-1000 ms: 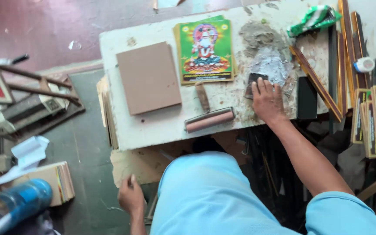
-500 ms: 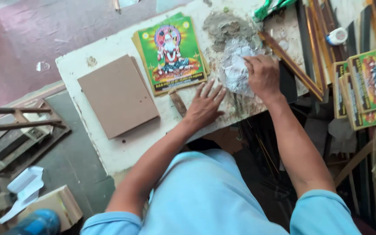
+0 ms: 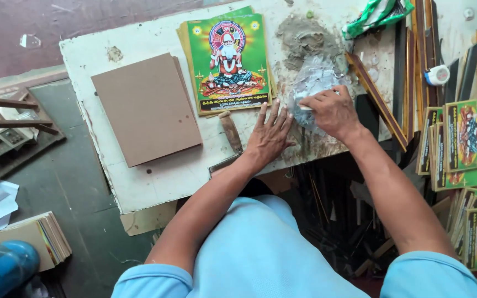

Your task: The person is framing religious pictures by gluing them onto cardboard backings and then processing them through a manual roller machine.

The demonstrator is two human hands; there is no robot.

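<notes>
Head view looks down on a white, scuffed bench [image 3: 139, 187] smeared with grey paste near its far edge. The right hand [image 3: 332, 113] rests on a crumpled clear plastic sheet [image 3: 313, 83] lying over that grey patch, its fingers [image 3: 310, 102] curled and pinching the plastic. The left hand [image 3: 269, 135] lies flat on the bench just beside it, fingers spread and released, touching the end of a small wooden-handled tool [image 3: 230, 132]. Beyond the left hand sits a stack of green religious prints [image 3: 230, 60], and to the left of that a plain brown backing board [image 3: 147, 107]. Dark frame mouldings [image 3: 415, 60] and a roll of white tape [image 3: 437, 74] crowd the right end, with more green prints [image 3: 473, 140] stacked lower right. The floor [image 3: 67, 182] at left is grey-green, with a blue plastic bottle [image 3: 1, 267] and a pile of boards [image 3: 40, 237].
</notes>
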